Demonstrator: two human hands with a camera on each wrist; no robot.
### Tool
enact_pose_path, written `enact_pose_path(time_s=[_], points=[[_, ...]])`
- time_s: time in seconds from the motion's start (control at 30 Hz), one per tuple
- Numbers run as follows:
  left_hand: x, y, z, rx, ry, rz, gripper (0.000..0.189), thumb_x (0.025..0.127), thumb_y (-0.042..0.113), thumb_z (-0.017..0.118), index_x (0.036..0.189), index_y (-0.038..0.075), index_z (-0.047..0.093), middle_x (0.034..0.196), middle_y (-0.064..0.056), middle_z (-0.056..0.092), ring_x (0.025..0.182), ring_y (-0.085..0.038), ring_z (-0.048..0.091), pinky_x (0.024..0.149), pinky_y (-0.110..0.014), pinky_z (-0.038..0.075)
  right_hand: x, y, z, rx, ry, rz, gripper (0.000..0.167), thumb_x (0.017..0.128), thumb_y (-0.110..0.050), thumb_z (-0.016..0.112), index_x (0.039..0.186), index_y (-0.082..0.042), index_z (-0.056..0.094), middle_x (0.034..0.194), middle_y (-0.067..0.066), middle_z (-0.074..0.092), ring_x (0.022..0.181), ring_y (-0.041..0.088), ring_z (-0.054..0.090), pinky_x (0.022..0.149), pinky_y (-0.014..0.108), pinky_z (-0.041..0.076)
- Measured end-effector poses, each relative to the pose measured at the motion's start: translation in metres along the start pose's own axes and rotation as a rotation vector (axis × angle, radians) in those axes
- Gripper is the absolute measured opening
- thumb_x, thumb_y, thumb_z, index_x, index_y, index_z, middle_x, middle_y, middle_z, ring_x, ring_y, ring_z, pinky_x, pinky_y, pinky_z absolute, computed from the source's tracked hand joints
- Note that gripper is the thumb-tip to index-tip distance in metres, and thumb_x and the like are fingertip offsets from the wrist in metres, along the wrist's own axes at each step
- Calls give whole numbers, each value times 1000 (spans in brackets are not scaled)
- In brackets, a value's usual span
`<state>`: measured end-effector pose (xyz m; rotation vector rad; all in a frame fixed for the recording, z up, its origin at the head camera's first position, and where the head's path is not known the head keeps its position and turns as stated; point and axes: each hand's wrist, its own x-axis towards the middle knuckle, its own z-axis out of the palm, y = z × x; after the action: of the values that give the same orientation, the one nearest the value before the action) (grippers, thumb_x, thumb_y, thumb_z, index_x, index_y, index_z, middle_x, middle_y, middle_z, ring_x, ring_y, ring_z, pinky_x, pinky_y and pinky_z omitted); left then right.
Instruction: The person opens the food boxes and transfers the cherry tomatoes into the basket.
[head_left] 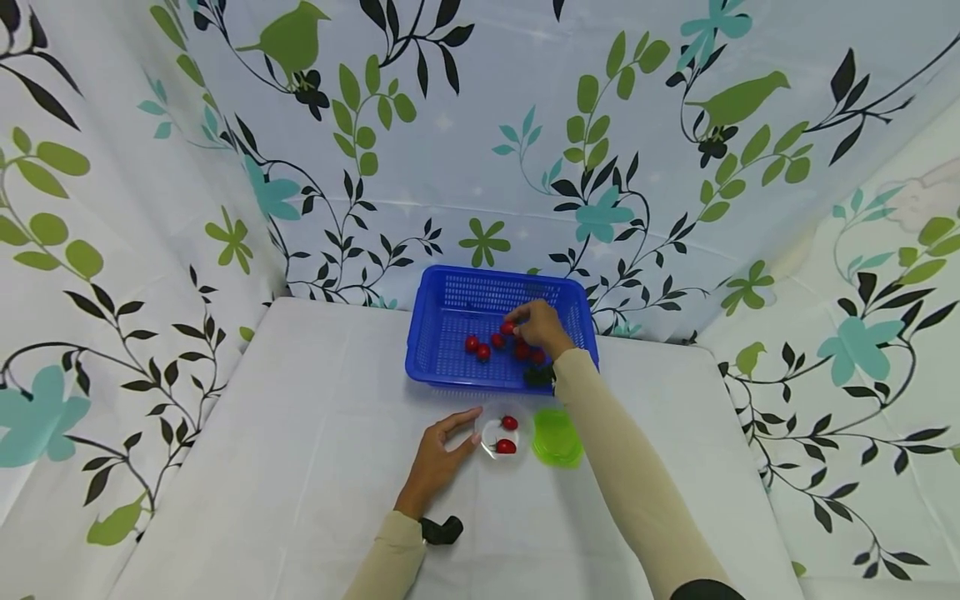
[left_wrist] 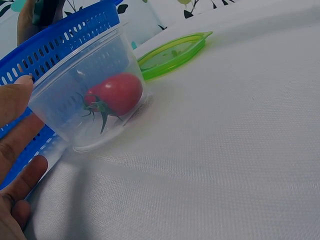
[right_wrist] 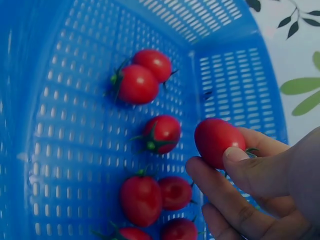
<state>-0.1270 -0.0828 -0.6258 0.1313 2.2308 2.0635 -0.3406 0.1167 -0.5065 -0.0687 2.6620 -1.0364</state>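
Observation:
A small red tomato (right_wrist: 218, 142) is pinched between thumb and fingers of my right hand (head_left: 542, 327), above the floor of the blue basket (right_wrist: 40, 115). Several more red tomatoes (right_wrist: 141, 200) lie loose below and beside it, some with green stems. My left hand (head_left: 438, 458) holds the left side of a clear plastic container (left_wrist: 60, 107), thumb and fingertips at its rim and wall. Inside that container are red tomatoes (head_left: 506, 447), one with its green stem showing in the left wrist view.
A bright green lid (head_left: 557, 438) lies flat on the white-covered table (head_left: 330, 433), just right of the container. The basket stands at the table's back edge, before a leaf-patterned curtain (head_left: 480, 167). My right forearm (head_left: 630, 483) passes over the table beside the lid.

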Motion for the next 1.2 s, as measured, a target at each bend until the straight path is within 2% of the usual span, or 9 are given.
enact_pose_path(time_s=[0.1,0.2,0.33,0.47,0.67,0.83,1.2], points=[[-1,0,0,-8,-5,-5,44,101,14,74,145,13,66,149,5,66,149,-17,52,130,-40,32,4,1,1,10,-19,20,31,95,5,69,120,-8,80,127,16,76,123,33,67,114,50,52],[0,1,-1,-6,-6,1,45,101,14,74,145,11,66,149,0,67,148,-16,53,129,-36,33,6,3,2,20,-31,7,31,94,8,68,120,-6,80,121,17,78,112,32,74,108,48,56],[0,0,-2,-4,-6,14,45,100,16,75,145,11,66,149,-6,67,147,-16,54,128,-34,34,11,6,3,29,-40,-3,32,93,11,67,119,-3,80,118,19,79,107,33,77,105,47,59],[1,-2,-2,-2,-8,14,45,100,17,75,144,14,67,149,-4,67,147,-17,54,129,-35,34,15,9,4,42,-52,24,34,92,13,66,118,-3,80,119,20,78,107,34,78,105,47,59],[1,-3,-1,10,-2,13,45,100,17,75,145,13,67,149,-2,67,148,-18,54,130,-39,33,21,11,7,39,-72,66,37,89,14,68,118,-4,81,122,19,78,109,33,76,105,48,59],[-1,-1,0,17,4,13,46,100,14,75,145,10,66,149,-2,67,148,-18,53,130,-41,32,22,13,9,1,-94,57,39,85,14,71,118,-3,81,125,18,77,115,34,73,106,48,58],[-1,1,0,14,0,13,45,101,15,74,145,11,66,149,-2,67,149,-18,53,130,-46,32,18,10,9,-41,-142,45,34,90,8,73,121,-3,80,131,17,76,122,33,69,111,49,55]])
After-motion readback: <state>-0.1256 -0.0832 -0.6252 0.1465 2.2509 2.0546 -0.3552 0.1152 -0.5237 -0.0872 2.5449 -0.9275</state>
